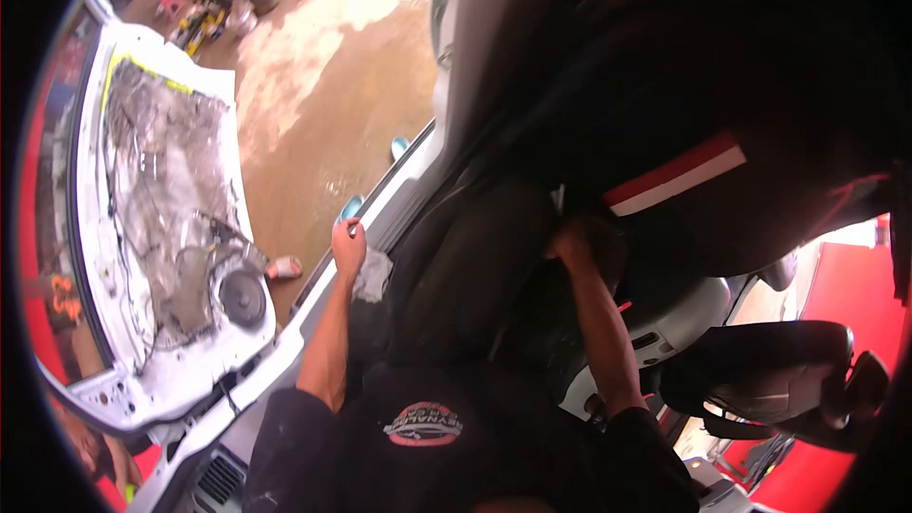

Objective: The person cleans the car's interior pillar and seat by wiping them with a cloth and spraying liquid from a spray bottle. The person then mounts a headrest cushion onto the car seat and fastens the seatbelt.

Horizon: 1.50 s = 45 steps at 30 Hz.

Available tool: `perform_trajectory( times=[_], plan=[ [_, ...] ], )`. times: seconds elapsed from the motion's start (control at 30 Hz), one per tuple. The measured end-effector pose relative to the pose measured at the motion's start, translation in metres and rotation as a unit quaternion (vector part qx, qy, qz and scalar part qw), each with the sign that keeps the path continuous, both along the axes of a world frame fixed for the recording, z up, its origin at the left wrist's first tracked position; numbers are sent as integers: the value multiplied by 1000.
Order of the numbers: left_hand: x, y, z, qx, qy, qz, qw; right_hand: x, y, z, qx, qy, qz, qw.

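My left hand (349, 245) is at the left, by the car's door sill (418, 171), its fingers curled with thumb and fingertip close together. Anything between them is too small to make out. Just below it, a crumpled grey cloth (373, 275) lies against my wrist. Inside the dark car interior, my right hand (574, 242) reaches forward with bent fingers. A thin pale piece (559, 196) shows just beyond its fingertips; shadow hides what the fingers grip. Over this hand spreads a large black surface with a red and white stripe (679, 174).
At the left stands a white car door (180, 228), its inner side stripped, with a round speaker (242, 296). Blue footwear (351, 208) and a foot (284, 268) are on the brown floor. A grey console (679, 323) and black seat (779, 370) stand to the right.
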<state>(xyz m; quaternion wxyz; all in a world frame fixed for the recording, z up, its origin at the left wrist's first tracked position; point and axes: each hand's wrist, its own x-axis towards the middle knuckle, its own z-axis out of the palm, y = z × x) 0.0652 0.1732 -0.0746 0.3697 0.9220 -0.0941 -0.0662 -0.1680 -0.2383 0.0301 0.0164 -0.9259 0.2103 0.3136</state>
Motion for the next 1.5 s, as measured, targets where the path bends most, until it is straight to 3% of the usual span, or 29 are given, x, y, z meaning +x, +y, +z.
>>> perform_trajectory(
  times=[0.03, 0.07, 0.1, 0.17, 0.27, 0.37, 0.4, 0.53, 0.6, 0.67, 0.77, 0.87, 0.97, 1.0, 1.13, 1.23, 1.33, 1.43, 1.5],
  plan=[
    [3, -27, 20, -49, 24, -16, 998, 8, 1, 4, 11, 12, -2, 1000],
    [-1, -58, 43, -137, 3, -30, 990, 12, 4, 9, 28, -41, -32, 998],
    [-3, -83, 64, -146, 54, -47, 987, 15, 6, 15, 48, -95, -58, 993],
    [-20, -140, 125, -244, 101, -78, 961, 16, 11, 31, 98, -326, -146, 929],
    [-47, -199, 185, -275, 30, -181, 944, 29, 8, 87, 89, -422, -270, 861],
    [-77, -250, 235, -336, 85, -267, 899, 20, 8, 116, 160, -550, -322, 754],
    [-87, -266, 245, -362, 87, -287, 883, 20, 15, 132, 173, -576, -309, 736],
    [-107, -314, 225, -466, 360, -312, 745, 21, 60, 176, 209, -665, -231, 679],
    [-105, -318, 206, -468, 517, -297, 652, 9, 64, 174, 275, -670, -243, 646],
    [-108, -315, 213, -490, 539, -280, 625, -10, 62, 162, 403, -627, -315, 588],
    [-107, -311, 214, -514, 565, -249, 595, -33, 49, 170, 152, -565, -298, 754],
    [-102, -317, 203, -533, 571, -241, 576, -56, 27, 150, 196, -461, -351, 792],
    [-99, -319, 208, -534, 627, -259, 505, -63, 15, 125, 75, -582, -316, 746],
    [-99, -318, 216, -549, 616, -281, 490, -61, 20, 142, 75, -566, -400, 717],
    [-97, -315, 219, -552, 645, -240, 470, -62, 14, 151, 71, -579, -470, 662],
    [-94, -312, 219, -556, 669, -202, 450, -67, 4, 147, 49, -555, -430, 710],
    [-94, -312, 218, -568, 662, -213, 440, -74, -7, 141, 132, -573, -353, 728],
    [-93, -312, 216, -563, 658, -248, 434, -75, -13, 156, 350, -654, -442, 504],
    [-97, -314, 217, -550, 645, -255, 465, -66, -18, 160, 410, -715, -403, 398]
  ],
)
